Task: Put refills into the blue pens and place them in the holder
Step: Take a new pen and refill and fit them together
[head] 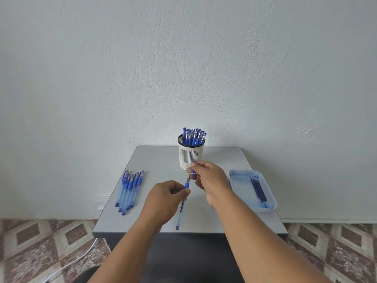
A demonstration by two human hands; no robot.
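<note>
My left hand [165, 196] pinches a blue pen [181, 209] near its grip, with the tip pointing up and away and the barrel slanting down toward the table's front edge. Just above the tip, my right hand [206, 176] holds the pen's clear cap [192, 170] between thumb and fingers. Behind my hands stands the white slotted holder [190, 155], with several capped blue pens [193, 136] upright in it. On the left of the table lies a row of several blue pens [129, 189]. A white tray [265, 207] on the right holds a few blue refills [258, 189].
The small grey table [159, 160] stands against a white wall. A white cable [81, 257] runs over the patterned tile floor at lower left. The tray's inside is stained with blue ink.
</note>
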